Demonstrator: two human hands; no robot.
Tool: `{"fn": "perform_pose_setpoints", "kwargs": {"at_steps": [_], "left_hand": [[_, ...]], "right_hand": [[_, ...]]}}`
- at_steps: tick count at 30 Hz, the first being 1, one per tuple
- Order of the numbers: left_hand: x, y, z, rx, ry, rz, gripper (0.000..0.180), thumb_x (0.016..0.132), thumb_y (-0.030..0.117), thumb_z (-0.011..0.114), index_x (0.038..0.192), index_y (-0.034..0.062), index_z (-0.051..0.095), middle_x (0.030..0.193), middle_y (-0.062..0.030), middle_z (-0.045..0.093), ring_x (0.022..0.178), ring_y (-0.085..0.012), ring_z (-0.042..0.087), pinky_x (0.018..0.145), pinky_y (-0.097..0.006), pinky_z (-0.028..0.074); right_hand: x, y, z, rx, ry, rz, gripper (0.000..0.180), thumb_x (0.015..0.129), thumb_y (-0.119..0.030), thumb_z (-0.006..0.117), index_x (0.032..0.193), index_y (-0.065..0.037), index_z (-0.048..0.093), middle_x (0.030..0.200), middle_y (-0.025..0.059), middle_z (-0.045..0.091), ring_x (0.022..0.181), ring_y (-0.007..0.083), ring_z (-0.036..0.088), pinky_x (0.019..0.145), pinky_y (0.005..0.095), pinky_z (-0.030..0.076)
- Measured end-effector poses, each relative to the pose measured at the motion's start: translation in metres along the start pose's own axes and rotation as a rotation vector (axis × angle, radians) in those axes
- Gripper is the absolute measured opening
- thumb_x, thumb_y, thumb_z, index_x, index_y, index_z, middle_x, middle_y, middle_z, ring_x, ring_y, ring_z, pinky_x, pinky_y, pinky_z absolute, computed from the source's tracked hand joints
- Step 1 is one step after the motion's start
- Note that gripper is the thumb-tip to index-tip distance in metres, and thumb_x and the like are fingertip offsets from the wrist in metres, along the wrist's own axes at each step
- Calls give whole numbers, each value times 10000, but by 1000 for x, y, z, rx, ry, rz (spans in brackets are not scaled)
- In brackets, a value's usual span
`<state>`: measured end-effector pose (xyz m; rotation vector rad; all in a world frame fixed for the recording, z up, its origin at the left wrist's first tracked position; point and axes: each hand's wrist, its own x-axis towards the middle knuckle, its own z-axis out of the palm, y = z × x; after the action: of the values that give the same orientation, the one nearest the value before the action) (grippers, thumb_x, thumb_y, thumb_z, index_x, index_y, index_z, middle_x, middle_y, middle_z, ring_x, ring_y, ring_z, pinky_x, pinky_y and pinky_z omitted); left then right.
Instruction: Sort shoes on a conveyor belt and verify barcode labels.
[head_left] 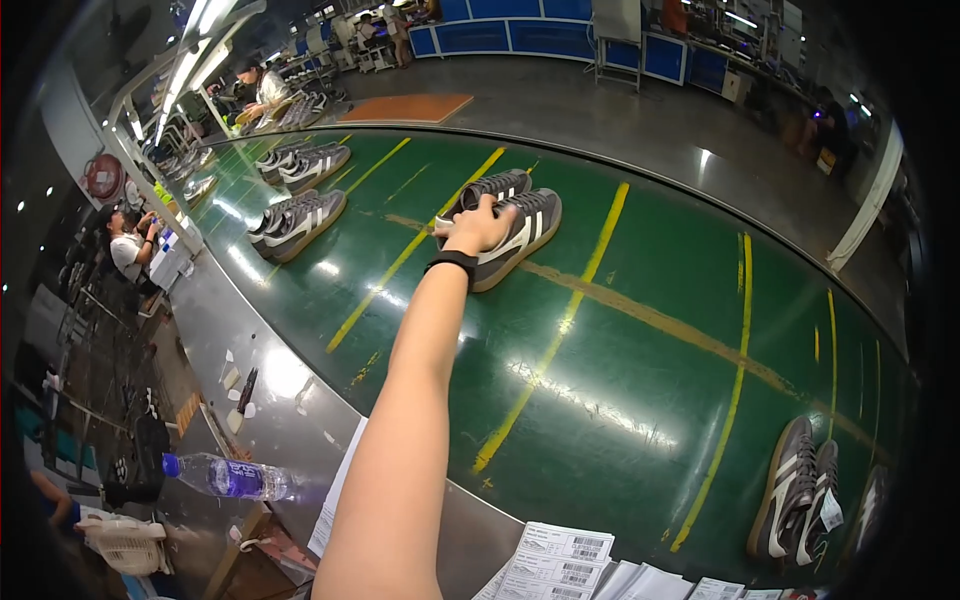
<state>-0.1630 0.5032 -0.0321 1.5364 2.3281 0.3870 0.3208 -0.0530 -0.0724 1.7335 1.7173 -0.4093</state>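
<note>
My left arm, with a black band at the wrist, reaches far across the green belt. At its end my left hand (482,228) is closed on a pair of grey sneakers with white side stripes and gum-coloured soles. The nearer sneaker (530,232) lies under the palm, and the farther sneaker (508,183) sits against it. Part of the pair's heel end is hidden by the hand. Both soles appear to rest on the green belt (640,400). My right hand is out of view.
Similar sneakers (305,222) stand farther left along the belt, and another pair (785,490) with a white tag lies at lower right. Printed label sheets (555,562) and a water bottle (230,477) lie on the near metal edge. Two people (265,88) work farther along.
</note>
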Motion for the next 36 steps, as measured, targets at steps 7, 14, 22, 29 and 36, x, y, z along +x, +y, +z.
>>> {"fn": "perform_pose_setpoints", "kwargs": {"at_steps": [7,14,22,29,36], "left_hand": [[6,-7,34,150,324,-66,675,977,546,269,1258,13,573,1212,-281,622,1215,-445,538,1010,-749,254],[2,-15,42,209,385,5,519,928,394,350,1166,14,611,1130,-240,669,1197,-408,555,978,-763,281],[2,-14,41,212,428,-64,352,855,225,569,1169,73,616,1146,-182,680,1164,-357,595,1009,-751,283],[-27,21,0,405,-103,-220,440,800,224,677,1227,119,670,1321,-105,614,1233,-339,569,1039,-763,232],[-54,47,-3,174,-131,212,416,737,278,668,1045,2,717,1138,-227,671,1064,-348,661,887,-407,527]], "right_hand": [[-2,-9,-27,140,-96,-33,651,903,-211,545,1469,-2,301,1309,278,550,1179,388,563,980,462,449],[-1,-15,-24,169,-93,-24,662,906,-181,535,1483,4,270,1340,309,517,1202,389,550,1001,456,434],[-4,-21,-22,161,65,-67,682,876,-181,581,1469,-2,296,1277,281,570,1129,379,590,952,449,464],[-7,-26,-36,257,125,-58,675,813,-173,649,1413,0,392,1131,236,627,1048,362,614,872,458,490],[-8,-32,-39,246,301,-129,620,786,-141,669,1351,21,468,998,225,640,900,372,631,766,473,501]]}}
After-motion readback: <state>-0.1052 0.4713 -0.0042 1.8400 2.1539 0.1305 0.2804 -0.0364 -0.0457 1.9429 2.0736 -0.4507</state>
